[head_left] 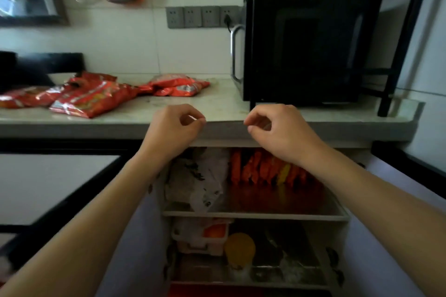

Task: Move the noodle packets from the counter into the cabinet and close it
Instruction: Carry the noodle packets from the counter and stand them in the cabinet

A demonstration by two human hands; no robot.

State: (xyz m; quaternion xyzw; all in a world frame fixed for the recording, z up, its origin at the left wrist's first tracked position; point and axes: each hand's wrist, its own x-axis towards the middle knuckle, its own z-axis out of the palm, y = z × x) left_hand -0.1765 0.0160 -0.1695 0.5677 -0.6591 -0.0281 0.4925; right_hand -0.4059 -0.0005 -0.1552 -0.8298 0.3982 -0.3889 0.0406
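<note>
Several red noodle packets (91,99) lie on the left of the pale counter (217,106), with one more packet (176,85) further back near the middle. Below the counter the cabinet (255,214) stands open, both doors swung outward. A row of red packets (263,170) stands upright on its upper shelf. My left hand (176,128) and my right hand (277,130) hover in front of the counter's front edge, above the cabinet opening. Fingers of both are loosely curled and hold nothing.
A black microwave (304,50) on a black rack fills the counter's right side. A white printed bag (200,181) sits on the upper shelf's left. The lower shelf holds a white basket (200,239) and a yellow-lidded jar (240,248). Wall sockets (193,17) sit behind.
</note>
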